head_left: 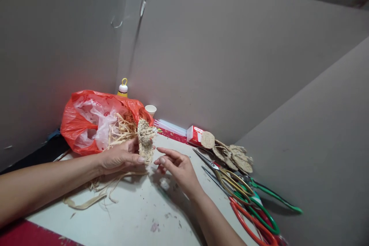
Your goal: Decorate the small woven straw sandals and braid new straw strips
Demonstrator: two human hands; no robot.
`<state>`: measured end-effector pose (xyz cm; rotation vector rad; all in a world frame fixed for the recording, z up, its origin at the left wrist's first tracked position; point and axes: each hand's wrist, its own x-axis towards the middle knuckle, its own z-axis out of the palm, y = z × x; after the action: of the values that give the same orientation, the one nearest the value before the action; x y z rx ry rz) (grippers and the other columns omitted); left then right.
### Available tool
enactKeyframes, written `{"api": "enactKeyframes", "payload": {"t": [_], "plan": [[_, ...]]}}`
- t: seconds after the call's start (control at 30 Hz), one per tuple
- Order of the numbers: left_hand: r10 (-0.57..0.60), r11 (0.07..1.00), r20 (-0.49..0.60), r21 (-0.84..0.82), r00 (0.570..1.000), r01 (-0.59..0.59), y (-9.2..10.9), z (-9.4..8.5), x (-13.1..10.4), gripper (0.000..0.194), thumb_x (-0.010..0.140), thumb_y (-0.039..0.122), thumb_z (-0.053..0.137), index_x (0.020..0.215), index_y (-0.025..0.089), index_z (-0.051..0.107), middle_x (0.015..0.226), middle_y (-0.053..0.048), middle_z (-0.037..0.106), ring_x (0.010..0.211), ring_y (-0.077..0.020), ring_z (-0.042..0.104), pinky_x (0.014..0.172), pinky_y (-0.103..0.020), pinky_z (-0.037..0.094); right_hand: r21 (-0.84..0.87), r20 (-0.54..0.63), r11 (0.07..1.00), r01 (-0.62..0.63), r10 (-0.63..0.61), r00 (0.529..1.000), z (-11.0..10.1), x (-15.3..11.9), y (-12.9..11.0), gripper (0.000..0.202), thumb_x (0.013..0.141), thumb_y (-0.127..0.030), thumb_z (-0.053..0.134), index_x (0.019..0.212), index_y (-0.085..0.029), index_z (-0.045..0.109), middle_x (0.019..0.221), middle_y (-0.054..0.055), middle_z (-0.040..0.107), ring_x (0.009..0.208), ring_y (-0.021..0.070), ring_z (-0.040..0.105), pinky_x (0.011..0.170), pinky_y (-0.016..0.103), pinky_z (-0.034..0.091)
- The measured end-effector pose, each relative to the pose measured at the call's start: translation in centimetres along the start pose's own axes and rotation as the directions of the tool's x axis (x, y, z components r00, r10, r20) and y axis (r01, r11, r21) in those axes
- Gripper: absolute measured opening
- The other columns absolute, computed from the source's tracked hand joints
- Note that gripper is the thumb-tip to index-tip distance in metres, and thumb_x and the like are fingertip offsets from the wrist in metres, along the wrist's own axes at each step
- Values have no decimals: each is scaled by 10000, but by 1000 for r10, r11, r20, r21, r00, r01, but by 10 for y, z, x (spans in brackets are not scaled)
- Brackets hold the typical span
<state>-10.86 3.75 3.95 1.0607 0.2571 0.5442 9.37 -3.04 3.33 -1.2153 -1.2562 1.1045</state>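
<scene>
My left hand grips a small woven straw slipper, held upright above the white tabletop, thumb on its near face. Loose fibre ends stick out along its right side. Just to the right hovers my right hand, fingers bent and a little apart, with nothing visible in them; its fingertips point at the slipper's lower end but seem not to touch it. Behind my left hand, dry straw strips spill from a red plastic bag. More loose strips lie on the tabletop below my left forearm.
Scissors with gold handles, others with red handles and green-handled pliers lie at right. Flat woven straw pieces are piled beside a red-and-white box. A paper cup and a yellow bottle stand near grey partitions.
</scene>
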Motion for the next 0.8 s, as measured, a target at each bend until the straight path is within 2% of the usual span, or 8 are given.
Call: {"api": "enactKeyframes", "payload": {"t": [0.13, 0.27, 0.37, 0.43, 0.53, 0.67, 0.73, 0.8], "plan": [[-3, 1000, -12, 0, 1000, 3, 2, -1, 3, 599, 713, 170, 727, 1249, 161, 460, 1281, -140, 551, 1115, -224, 566, 969, -357, 394, -96, -137, 995, 39, -52, 989, -17, 7, 5, 367, 713, -456, 713, 902, -142, 696, 689, 56, 704, 519, 133, 598, 520, 268, 475], [-5, 1000, -53, 13, 999, 6, 4, 0, 3, 599, 720, 178, 724, 1258, 154, 461, 1278, -153, 557, 1108, -224, 570, 956, -353, 399, -164, -183, 986, 43, -73, 980, -29, 12, 8, 322, 688, -470, 726, 695, -154, 661, 599, 30, 660, 458, 114, 537, 476, 250, 439], [-9, 1000, -81, 12, 997, 10, 5, -1, 2, 610, 729, 201, 728, 1271, 166, 451, 1266, -152, 564, 1097, -223, 574, 929, -343, 415, -250, -217, 967, 39, -96, 971, -38, 15, 5, 317, 655, -459, 751, 613, -167, 638, 533, 16, 626, 444, 120, 518, 466, 253, 424], [-23, 1000, -77, 0, 997, 23, 5, -2, 1, 608, 735, 209, 728, 1276, 168, 452, 1263, -151, 565, 1095, -215, 575, 928, -334, 418, -304, -285, 952, 34, -125, 950, -52, 18, 3, 301, 652, -449, 750, 590, -180, 628, 522, 16, 614, 460, 134, 525, 482, 268, 435], [-54, 998, -56, -27, 997, 53, 3, -3, 2, 584, 734, 215, 734, 1254, 161, 474, 1215, -140, 595, 1040, -189, 599, 923, -329, 431, -354, -442, 935, -1, -166, 882, -88, 22, -2, 247, 623, -414, 760, 649, -194, 649, 570, 39, 635, 504, 164, 562, 503, 292, 459], [-67, 997, -48, -41, 997, 65, 0, -6, 3, 522, 743, 240, 734, 1210, 162, 515, 1116, -107, 635, 942, -156, 621, 868, -304, 464, -358, -642, 931, -71, -190, 742, -143, 18, -7, 291, 577, -389, 734, 756, -177, 647, 618, 41, 648, 505, 157, 579, 462, 265, 451], [-70, 997, -55, -40, 996, 68, -1, -9, 4, 502, 744, 277, 735, 1190, 164, 536, 1102, -99, 635, 922, -154, 620, 842, -290, 472, -351, -701, 932, -90, -198, 685, -162, 13, -7, 317, 555, -405, 715, 746, -167, 632, 602, 29, 636, 490, 141, 568, 456, 255, 456], [-72, 997, -63, -33, 995, 70, -2, -10, 4, 482, 748, 313, 731, 1173, 170, 554, 1100, -91, 632, 911, -150, 617, 829, -278, 471, -346, -730, 933, -100, -201, 653, -172, 11, -6, 333, 544, -432, 698, 725, -166, 613, 585, 23, 628, 471, 131, 559, 458, 257, 469]]}}
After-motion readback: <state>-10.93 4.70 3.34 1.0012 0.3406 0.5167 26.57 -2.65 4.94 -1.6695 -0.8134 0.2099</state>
